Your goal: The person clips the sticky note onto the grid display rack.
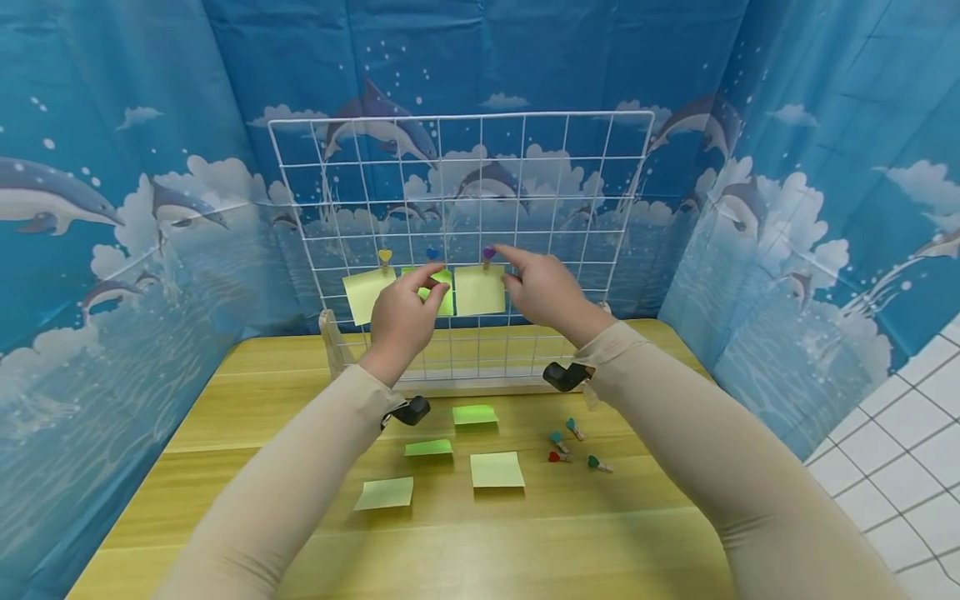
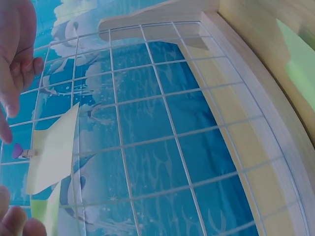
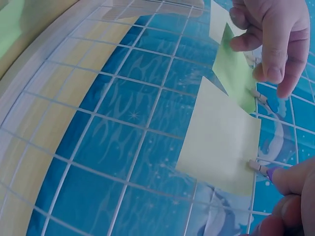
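Three sticky notes hang on the white wire grid (image 1: 480, 200) from small heart-topped clothespins. The pale yellow note (image 1: 480, 292) on the right hangs from the purple-heart clothespin (image 1: 489, 252). My right hand (image 1: 551, 292) has its index finger stretched to that purple heart, also seen at the purple clothespin (image 3: 263, 170) in the right wrist view. My left hand (image 1: 405, 312) is before the green note (image 1: 442, 300), fingers loosely bent, holding nothing; it partly hides that note. A blue-heart clothespin (image 1: 432, 252) is above it. At left, a yellow-heart clothespin (image 1: 386, 257) holds another pale yellow note (image 1: 363, 293).
On the wooden table (image 1: 285, 392) lie two green notes, one a green note (image 1: 475, 415), and two pale yellow notes, one a pale note (image 1: 497, 471). Several loose clothespins, including a red-heart one (image 1: 557, 457), lie at right. A wooden base (image 1: 480, 385) supports the grid.
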Action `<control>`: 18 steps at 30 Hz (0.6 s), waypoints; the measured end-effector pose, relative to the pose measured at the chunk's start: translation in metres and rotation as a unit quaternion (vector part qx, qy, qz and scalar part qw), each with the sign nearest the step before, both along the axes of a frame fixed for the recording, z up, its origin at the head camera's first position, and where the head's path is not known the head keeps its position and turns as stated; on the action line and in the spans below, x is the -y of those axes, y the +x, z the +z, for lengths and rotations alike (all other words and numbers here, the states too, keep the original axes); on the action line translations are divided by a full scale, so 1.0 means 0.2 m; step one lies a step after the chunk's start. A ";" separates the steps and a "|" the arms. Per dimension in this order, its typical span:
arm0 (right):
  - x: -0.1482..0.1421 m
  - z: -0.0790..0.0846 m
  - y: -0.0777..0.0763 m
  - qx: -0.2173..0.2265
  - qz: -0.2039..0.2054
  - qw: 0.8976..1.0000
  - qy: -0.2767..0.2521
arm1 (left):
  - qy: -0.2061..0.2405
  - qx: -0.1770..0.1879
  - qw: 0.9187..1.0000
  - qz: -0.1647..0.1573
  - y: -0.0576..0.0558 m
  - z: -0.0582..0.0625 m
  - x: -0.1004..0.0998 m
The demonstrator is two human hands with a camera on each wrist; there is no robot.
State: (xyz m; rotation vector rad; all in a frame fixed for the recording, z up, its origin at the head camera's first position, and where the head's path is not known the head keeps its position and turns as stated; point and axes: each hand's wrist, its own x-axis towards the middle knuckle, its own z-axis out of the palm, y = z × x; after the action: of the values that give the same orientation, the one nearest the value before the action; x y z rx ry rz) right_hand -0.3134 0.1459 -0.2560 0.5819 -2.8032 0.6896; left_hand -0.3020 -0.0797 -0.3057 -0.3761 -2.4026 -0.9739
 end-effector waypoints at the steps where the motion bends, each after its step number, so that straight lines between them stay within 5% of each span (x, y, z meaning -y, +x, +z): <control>1: -0.01 0.00 0.01 0.001 0.005 1.000 0.001 | -0.005 0.000 1.000 -0.003 0.01 0.00 0.01; 18: -0.25 -0.15 0.14 -0.006 0.038 0.999 0.032 | -0.099 0.048 0.993 -0.039 0.17 -0.06 0.20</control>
State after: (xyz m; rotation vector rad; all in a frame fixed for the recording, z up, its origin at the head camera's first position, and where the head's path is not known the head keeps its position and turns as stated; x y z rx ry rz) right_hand -0.2847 0.1963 -0.2852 0.7055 -2.8142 0.6089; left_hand -0.2688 -0.1191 -0.3186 -0.5090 -2.5992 -0.8053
